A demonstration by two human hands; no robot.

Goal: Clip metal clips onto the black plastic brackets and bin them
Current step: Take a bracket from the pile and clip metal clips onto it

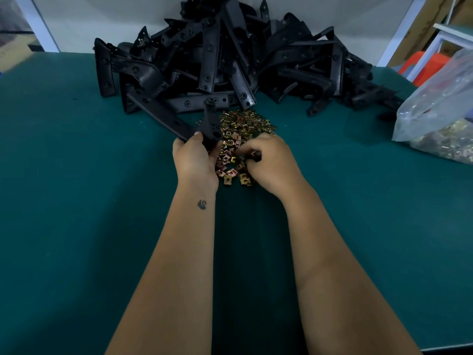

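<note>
My left hand [195, 160] grips a black plastic bracket [208, 124] that stands up from my fingers just left of the clip heap. A loose heap of small brass-coloured metal clips [242, 129] lies on the green table mat [76, 175] between my hands. My right hand [268, 160] is curled over the near right part of the heap, its fingertips down among the clips around a small dark piece [254, 156]. Whether it pinches a clip is hidden. A big pile of black brackets [230, 60] lies behind the heap.
A clear plastic bag [440, 106] holding more metal clips sits at the table's right edge. White frame posts stand at the back left and right. An orange stool [414, 65] is beyond the table at the right. The table's near edge runs along the bottom right.
</note>
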